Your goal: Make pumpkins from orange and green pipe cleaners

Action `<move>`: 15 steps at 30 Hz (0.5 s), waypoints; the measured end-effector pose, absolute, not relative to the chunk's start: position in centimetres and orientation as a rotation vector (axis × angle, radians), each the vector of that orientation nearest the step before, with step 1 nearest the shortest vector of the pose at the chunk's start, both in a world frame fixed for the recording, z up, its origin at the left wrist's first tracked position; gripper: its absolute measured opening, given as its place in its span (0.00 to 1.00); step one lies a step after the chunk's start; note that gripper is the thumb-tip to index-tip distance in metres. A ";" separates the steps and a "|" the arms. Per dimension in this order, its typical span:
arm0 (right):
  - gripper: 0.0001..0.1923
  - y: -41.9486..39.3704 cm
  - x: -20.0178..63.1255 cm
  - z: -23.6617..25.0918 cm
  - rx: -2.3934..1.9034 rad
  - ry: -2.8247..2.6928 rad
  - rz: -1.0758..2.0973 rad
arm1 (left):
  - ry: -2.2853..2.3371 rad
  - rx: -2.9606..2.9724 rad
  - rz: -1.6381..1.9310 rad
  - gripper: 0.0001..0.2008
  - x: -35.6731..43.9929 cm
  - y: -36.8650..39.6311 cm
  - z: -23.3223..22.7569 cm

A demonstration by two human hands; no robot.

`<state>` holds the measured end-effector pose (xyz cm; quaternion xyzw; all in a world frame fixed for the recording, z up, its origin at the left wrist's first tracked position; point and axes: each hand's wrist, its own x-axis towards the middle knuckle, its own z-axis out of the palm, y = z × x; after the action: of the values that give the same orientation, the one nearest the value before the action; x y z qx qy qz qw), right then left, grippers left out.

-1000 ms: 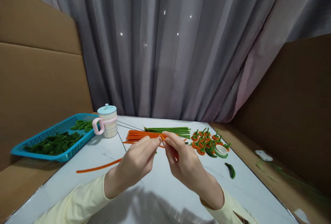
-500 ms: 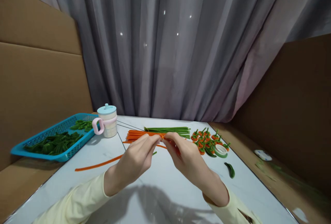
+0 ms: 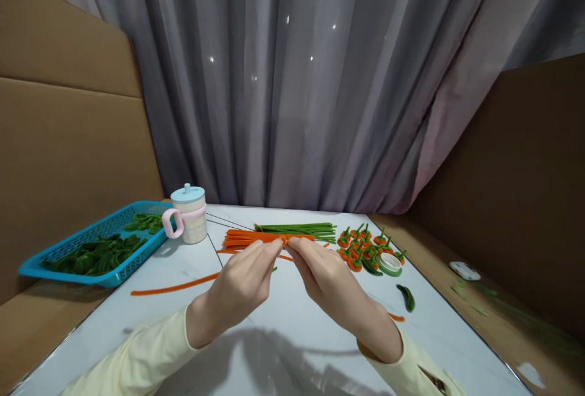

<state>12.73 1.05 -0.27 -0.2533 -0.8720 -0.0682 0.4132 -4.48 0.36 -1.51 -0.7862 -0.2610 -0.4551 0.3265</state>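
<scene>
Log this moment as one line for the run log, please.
left hand: pinching orange fuzzy pipe cleaner | right hand: pinching same piece | white marble-look table: blue plastic basket, pipe-cleaner bundles

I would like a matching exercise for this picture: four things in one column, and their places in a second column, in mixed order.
Things:
1. blue basket
2. lidded cup
3. tape roll
4. white object

Places:
A. on the brown surface, far right
B. far left, holding green leaf pieces
C. beside the orange-and-green pieces
D. just right of the basket

Pairs: 1-B, 2-D, 3-C, 4-A
</scene>
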 end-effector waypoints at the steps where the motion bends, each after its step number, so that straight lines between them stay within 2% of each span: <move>1: 0.11 1.1 12.7 -0.3 -0.636 -2.184 -0.186 | -0.681 -2.058 -1.194 0.15 -4.5 0.3 -1.5; 11: 0.07 1.2 12.3 -0.4 -0.664 -2.072 -0.214 | -0.690 -2.024 -1.121 0.11 -4.4 0.2 -1.0; 15: 0.10 1.2 12.2 -0.4 -0.624 -2.083 -0.211 | -0.703 -2.040 -1.111 0.11 -4.4 0.1 -1.1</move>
<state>12.24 1.25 -0.37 -0.2535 -0.8465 -0.0858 0.4603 -4.40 0.06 -1.08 -0.7876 -0.2712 -0.4287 0.3499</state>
